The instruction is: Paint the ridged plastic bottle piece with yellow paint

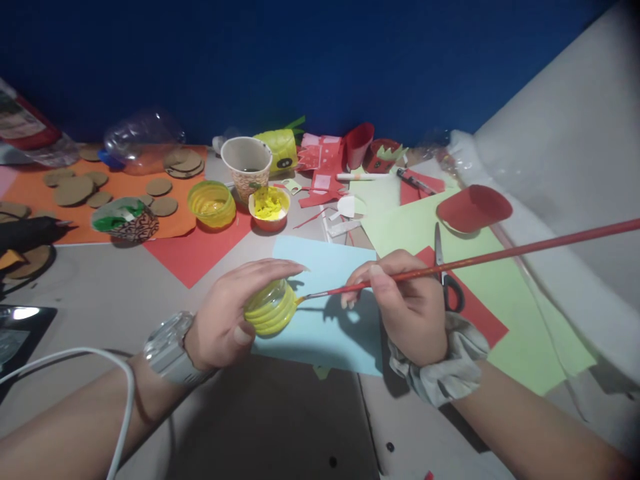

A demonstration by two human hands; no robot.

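My left hand (225, 307) is wrapped round a ribbed, cut plastic bottle piece (271, 312) coated in yellow paint, tilted on its side above a light blue sheet (325, 333). In my right hand (405, 300) is a long red paintbrush (480, 259), pinched near its lower end. The bristle tip touches the right edge of the yellow piece. Behind them sits a small cup of yellow paint (270, 205). Left of that stands another yellow-painted bottle piece (213, 205).
A patterned paper cup (246, 167) stands behind the paint. Scissors (453, 287) and a red curved piece (473, 209) lie at right on coloured paper. Cardboard discs (74, 190), a clear bottle (145, 143) and a glue gun (30, 231) are at left. A white cable (127, 400) crosses my left forearm.
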